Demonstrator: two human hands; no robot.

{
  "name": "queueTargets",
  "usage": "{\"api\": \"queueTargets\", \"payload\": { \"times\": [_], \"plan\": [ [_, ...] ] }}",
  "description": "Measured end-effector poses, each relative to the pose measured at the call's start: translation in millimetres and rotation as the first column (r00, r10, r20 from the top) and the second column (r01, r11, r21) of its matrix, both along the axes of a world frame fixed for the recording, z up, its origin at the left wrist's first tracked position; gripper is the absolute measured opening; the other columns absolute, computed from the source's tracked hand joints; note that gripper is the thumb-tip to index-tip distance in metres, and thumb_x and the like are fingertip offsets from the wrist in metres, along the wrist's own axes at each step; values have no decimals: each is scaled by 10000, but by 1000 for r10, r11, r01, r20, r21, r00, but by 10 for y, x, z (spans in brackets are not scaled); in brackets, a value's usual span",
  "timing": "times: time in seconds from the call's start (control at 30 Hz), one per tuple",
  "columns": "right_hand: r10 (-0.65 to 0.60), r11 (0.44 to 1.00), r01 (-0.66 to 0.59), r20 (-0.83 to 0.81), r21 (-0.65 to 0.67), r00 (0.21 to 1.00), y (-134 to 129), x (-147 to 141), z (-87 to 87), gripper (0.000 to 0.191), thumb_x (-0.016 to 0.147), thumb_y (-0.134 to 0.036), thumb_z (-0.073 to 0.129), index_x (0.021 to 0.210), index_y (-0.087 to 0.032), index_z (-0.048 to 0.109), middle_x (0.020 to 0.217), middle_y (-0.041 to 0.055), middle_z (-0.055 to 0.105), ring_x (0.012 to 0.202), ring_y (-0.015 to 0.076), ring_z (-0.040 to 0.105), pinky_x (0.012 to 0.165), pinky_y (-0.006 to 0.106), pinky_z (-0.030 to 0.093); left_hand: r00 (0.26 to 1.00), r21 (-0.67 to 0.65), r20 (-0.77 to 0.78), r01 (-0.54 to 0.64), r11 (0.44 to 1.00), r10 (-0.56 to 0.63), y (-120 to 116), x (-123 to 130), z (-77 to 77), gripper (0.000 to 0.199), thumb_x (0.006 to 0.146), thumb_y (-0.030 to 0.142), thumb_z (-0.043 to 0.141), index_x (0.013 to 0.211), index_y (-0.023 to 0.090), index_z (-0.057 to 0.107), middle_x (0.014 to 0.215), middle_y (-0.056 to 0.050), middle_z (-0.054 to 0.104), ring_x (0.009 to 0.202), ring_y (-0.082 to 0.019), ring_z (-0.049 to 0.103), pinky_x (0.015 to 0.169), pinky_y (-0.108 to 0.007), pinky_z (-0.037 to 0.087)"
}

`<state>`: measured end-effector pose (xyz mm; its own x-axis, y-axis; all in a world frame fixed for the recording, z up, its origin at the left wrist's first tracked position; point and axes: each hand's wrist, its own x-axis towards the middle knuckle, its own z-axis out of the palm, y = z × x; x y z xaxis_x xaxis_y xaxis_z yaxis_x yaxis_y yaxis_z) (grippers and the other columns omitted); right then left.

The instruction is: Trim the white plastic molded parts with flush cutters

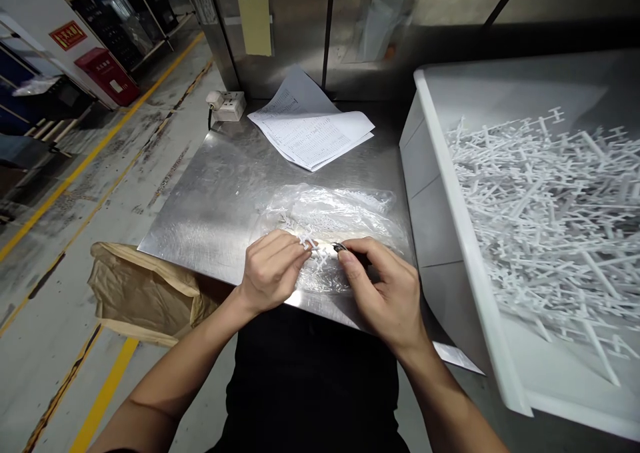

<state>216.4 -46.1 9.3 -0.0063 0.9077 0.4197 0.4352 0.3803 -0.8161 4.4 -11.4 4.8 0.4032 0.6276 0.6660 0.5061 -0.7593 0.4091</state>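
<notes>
My left hand (273,266) is closed on a small white branched plastic piece (306,241), which pokes out past the fingertips. Between the thumb and forefinger of my right hand (383,283) is a small dark tool (340,247), mostly covered by the fingers; its tip points at the white piece. Both hands are close together over a clear plastic bag (340,206) lying on the metal table (200,193). More white bits (320,261) show on the bag between and below the fingertips.
A large pale bin (450,200) full of white branched pieces (550,220) stands at the right. Folded printed sheets (315,130) and a power socket (230,105) sit at the table's back. An open brown paper bag (145,293) is beyond the left edge.
</notes>
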Motion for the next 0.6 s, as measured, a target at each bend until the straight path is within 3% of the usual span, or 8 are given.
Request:
{"api": "queueTargets", "payload": {
  "times": [0.13,0.6],
  "plan": [
    [66,998,-67,30,22,997,0,-11,-1,59,1089,-204,661,1058,-223,707,940,15,753,831,171,709,771,310,534,998,-63,56,-13,998,16,5,-14,12,127,1058,107,652,1055,171,762,854,-42,771,798,-165,698,735,-318,562],
    [71,997,-75,128,24,989,-17,-17,-16,96,1099,-218,639,1018,-207,690,878,13,725,757,160,670,719,311,490,1000,-3,3,-17,1000,17,3,-21,-29,143,1034,73,653,1073,178,742,904,-52,785,823,-174,695,747,-328,580]
  ]
}}
